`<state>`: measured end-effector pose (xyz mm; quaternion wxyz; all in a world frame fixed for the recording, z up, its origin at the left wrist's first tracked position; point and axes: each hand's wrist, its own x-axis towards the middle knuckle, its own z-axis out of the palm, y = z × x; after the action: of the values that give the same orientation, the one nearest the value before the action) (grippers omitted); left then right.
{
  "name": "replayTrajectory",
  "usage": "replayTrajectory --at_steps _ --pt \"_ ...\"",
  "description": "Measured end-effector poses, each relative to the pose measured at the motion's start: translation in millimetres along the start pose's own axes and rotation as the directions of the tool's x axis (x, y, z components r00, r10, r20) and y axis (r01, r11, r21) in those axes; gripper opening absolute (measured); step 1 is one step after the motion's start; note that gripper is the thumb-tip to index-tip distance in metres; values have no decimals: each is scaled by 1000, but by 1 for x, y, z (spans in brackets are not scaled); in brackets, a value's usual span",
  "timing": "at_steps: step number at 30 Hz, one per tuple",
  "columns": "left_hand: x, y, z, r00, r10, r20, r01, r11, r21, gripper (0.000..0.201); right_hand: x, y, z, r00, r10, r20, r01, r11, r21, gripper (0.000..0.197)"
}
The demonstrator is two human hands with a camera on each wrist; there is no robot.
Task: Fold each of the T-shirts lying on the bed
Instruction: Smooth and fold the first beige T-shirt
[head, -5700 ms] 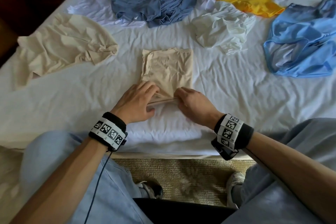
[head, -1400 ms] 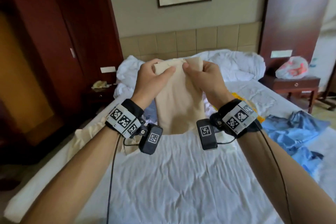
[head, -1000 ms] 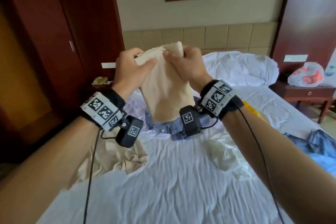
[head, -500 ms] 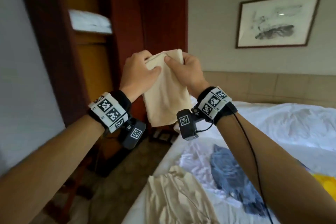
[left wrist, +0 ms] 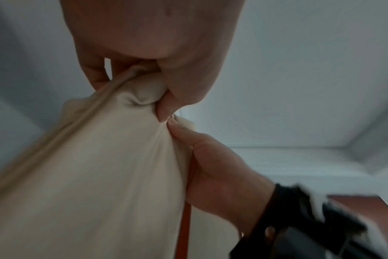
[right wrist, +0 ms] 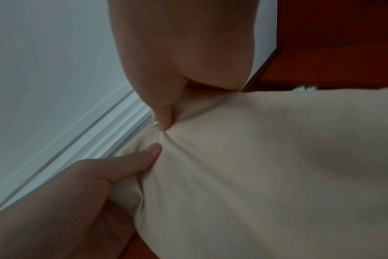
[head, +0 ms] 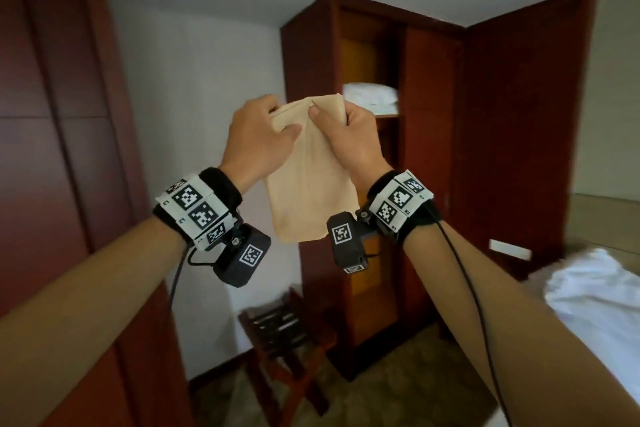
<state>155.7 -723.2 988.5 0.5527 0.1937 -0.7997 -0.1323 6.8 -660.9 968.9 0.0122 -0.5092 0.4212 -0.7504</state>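
My left hand (head: 258,142) and right hand (head: 349,140) each pinch the top edge of the folded beige T-shirt (head: 311,184), held in the air before the wardrobe (head: 433,149). It hangs limp: light, soft, likely to unfold. Best gripped at both top corners.

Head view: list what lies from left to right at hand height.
Dark red wooden door → left hand → folded beige T-shirt held up by both hands → right hand → open dark red wooden wardrobe.
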Motion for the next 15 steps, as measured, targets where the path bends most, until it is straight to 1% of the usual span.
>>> replayTrajectory --at_steps 4,7,9,12,14,15 --pt "23 -72 -40 991 -112 -71 114 993 24 11 25 44 83 996 28 90 -35 996 78 19" --pt "38 -120 -70 980 -162 -117 168 985 43 16 40 81 134 980 81 182 -108 984 143 33" --pt "52 -153 -95 972 -189 -139 202 975 88 16 53 111 178 954 111 279 -181 954 239 37" --pt "75 -190 -134 965 -198 -170 228 957 179 12 66 148 246 895 123 429 -300 877 375 38" --pt "87 -212 -162 958 -201 -205 251 932 262 15 73 164 295 870 110 481 -340 840 423 37" --pt "92 -223 -176 957 -199 -210 259 913 316 17 76 168 319 870 99 484 -339 833 438 36"
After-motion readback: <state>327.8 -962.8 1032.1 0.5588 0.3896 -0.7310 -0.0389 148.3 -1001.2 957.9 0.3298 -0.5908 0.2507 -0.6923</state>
